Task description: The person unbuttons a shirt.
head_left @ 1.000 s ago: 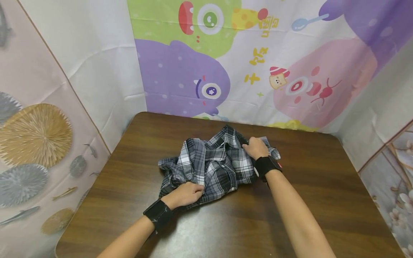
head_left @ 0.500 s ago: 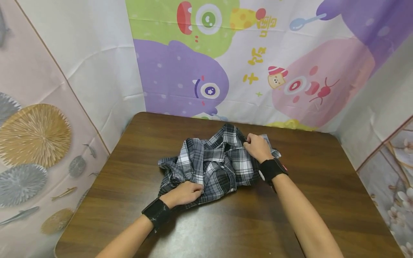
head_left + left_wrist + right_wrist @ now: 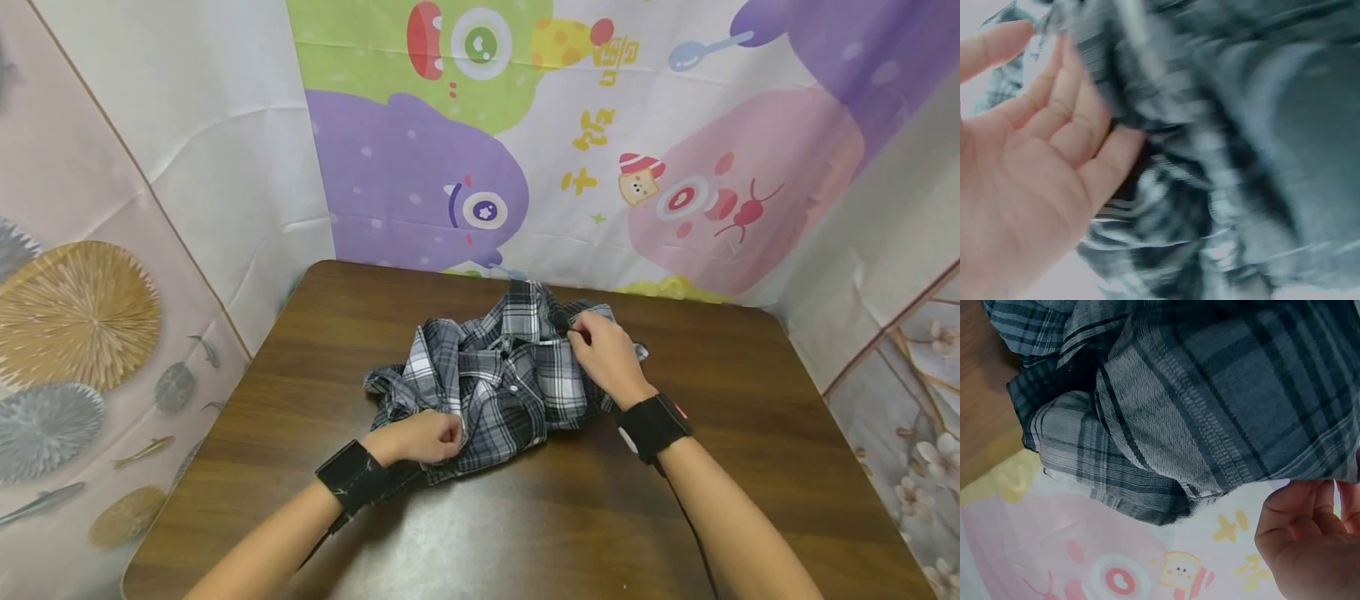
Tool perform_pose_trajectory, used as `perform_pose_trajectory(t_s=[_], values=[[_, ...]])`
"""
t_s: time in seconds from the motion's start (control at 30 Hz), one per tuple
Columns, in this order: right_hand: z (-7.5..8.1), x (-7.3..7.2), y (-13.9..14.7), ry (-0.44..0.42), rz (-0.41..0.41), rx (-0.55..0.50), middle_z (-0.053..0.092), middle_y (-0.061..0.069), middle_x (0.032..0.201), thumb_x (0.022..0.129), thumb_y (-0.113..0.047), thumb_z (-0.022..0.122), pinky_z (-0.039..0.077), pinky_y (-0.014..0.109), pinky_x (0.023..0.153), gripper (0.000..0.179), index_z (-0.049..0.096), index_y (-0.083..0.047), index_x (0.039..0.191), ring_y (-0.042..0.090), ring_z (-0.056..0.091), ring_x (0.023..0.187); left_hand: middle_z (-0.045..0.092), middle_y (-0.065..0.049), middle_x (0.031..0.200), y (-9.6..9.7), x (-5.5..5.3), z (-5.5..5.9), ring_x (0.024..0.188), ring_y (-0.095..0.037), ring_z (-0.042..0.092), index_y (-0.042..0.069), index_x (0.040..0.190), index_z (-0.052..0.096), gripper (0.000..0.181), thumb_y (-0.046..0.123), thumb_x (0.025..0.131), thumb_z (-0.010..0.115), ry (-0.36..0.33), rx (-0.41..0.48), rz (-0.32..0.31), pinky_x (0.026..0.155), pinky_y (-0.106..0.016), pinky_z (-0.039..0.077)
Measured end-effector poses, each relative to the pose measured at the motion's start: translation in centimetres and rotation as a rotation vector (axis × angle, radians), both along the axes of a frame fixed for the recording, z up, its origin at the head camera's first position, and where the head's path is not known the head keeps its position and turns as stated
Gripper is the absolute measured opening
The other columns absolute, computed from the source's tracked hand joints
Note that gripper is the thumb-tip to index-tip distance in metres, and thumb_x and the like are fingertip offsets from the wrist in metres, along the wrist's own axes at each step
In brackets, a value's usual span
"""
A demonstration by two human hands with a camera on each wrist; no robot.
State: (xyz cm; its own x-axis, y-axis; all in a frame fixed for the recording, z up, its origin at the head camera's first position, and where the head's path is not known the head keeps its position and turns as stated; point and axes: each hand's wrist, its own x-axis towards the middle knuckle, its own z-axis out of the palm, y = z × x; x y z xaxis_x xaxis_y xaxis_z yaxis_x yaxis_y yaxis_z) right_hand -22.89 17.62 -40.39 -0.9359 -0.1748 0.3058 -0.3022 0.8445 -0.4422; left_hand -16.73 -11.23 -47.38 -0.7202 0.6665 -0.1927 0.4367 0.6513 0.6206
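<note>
A black, grey and white plaid shirt (image 3: 487, 408) lies crumpled on the wooden table, its button front and collar area partly showing in the head view. At the shirt's lower left is my left hand (image 3: 420, 435). The left wrist view shows that hand (image 3: 1041, 150) with its thumb apart from gently bent fingers, the fingertips against blurred plaid cloth (image 3: 1166, 250). On the right side, my right hand (image 3: 606, 350) pinches the shirt's upper edge. In the right wrist view its fingers (image 3: 1300, 500) meet the hem of a raised fold (image 3: 1166, 425).
The brown table (image 3: 637, 517) extends around the shirt on all sides. A cartoon-printed cloth (image 3: 450, 167) hangs behind its far edge, and patterned sheets hang at left and right. Black bands (image 3: 352, 475) circle both wrists, with a thin dark cable along the right forearm.
My left hand has lifted and shifted slightly left, its fingers coming off the shirt front. My right hand has turned at the wrist, and the shirt's upper edge has risen a little.
</note>
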Motion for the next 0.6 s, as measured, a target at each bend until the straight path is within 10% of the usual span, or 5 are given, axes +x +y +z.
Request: perform_pose_trajectory(t_s=[0.3,0.4,0.6], values=[[0.2,1.9,0.4,0.172,0.058,-0.068,0.061,0.008,0.087,0.089,-0.013,0.06,0.04,0.041,0.073,0.008,0.059,-0.008,0.085,0.025,0.056,0.082,0.05,0.005,0.061,0.5,-2.3,4.0,0.052,-0.007,0.043,0.01,0.074,0.058,0.018,0.016,0.091,0.058,0.17,0.035,0.188,0.053,-0.022,0.037],[0.2,2.5,0.6,0.206,0.072,-0.078,0.062,0.009,0.089,0.089,-0.013,0.061,0.036,0.042,0.074,0.007,0.059,-0.007,0.085,0.025,0.056,0.086,0.058,-0.004,0.081,0.7,-3.6,4.6,0.069,-0.015,0.053,0.006,0.091,0.061,0.004,0.009,0.088,0.059,0.238,0.085,0.264,0.065,-0.029,0.045],[0.2,3.8,0.8,0.231,0.091,-0.08,0.062,0.007,0.087,0.088,-0.013,0.063,0.032,0.039,0.074,0.006,0.06,-0.007,0.086,0.023,0.057,0.085,0.041,-0.018,0.133,1.3,-5.8,4.7,0.115,-0.03,0.049,0.003,0.135,0.041,0.052,-0.001,0.086,0.056,0.207,0.06,0.281,0.08,-0.038,0.042]])
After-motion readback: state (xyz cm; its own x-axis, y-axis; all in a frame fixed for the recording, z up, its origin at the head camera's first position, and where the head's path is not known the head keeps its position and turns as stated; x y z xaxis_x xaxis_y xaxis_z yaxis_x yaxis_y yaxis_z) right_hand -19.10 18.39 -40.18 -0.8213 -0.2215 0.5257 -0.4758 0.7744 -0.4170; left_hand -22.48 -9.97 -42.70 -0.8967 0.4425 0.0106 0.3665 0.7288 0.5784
